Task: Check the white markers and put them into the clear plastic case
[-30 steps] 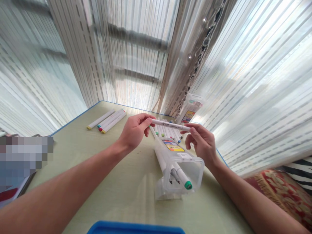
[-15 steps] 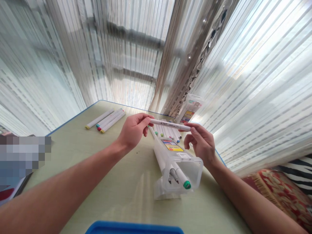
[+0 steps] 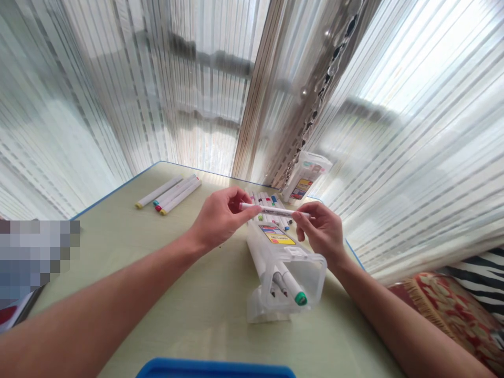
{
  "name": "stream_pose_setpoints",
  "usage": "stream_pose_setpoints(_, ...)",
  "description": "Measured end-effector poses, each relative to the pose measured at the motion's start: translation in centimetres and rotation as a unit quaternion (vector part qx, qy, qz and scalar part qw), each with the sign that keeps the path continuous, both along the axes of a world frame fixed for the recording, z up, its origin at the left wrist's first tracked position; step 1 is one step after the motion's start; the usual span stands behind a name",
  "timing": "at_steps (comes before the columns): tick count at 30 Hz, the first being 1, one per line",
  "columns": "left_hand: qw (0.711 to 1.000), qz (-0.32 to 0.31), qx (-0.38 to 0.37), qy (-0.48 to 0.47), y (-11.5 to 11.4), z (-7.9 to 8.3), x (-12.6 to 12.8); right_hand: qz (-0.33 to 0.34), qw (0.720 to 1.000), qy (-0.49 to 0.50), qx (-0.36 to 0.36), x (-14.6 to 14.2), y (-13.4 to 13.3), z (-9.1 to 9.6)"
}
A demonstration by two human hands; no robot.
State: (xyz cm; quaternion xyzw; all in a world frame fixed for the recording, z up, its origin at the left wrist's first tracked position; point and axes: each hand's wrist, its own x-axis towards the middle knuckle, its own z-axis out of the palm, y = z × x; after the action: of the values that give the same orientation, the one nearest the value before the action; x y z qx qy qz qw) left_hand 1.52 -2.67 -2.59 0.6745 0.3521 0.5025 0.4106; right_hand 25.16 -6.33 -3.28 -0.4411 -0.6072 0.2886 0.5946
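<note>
A white marker [image 3: 275, 211] with a pink end is held level between my two hands, above the table. My left hand [image 3: 222, 218] pinches it near the pink end, thumb along the barrel. At the other end, my right hand [image 3: 321, 228] grips it between thumb and fingers. Below lies a clear plastic marker case [image 3: 255, 247] on its side, its open mouth towards me. Several markers are inside, one with a green end [image 3: 300, 298] poking out and others showing dark tips. Behind the held marker, a row of loose markers [image 3: 271, 199] is partly hidden.
Several white markers [image 3: 169, 194] with yellow, red and teal ends lie at the far left of the table [image 3: 189, 304]. A second clear case [image 3: 305, 178] stands at the back. A blue edge [image 3: 216, 367] shows at the front, and patterned fabric [image 3: 444, 310] lies to the right.
The marker has come down slightly and turned, and its pink end now shows. My left thumb lies further along the barrel, and both hands are still on it.
</note>
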Motion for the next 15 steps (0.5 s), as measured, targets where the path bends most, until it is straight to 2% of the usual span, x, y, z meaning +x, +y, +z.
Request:
stream_pose_setpoints(3, 1.000, -0.008, -0.002, 0.008, 0.11, -0.29, -0.03, 0.007, 1.000, -0.003, -0.003, -0.06, -0.01, -0.11)
stream_pose_setpoints(9, 0.999, 0.020, 0.002, 0.025, 0.37, -0.26, -0.03, 0.000, 1.000, -0.018, -0.003, -0.17, -0.05, 0.18)
stream_pose_setpoints(15, 1.000, 0.010, -0.025, -0.008, 0.13, 0.32, 0.04, -0.005, 1.000, -0.016, 0.004, -0.12, -0.13, 0.29)
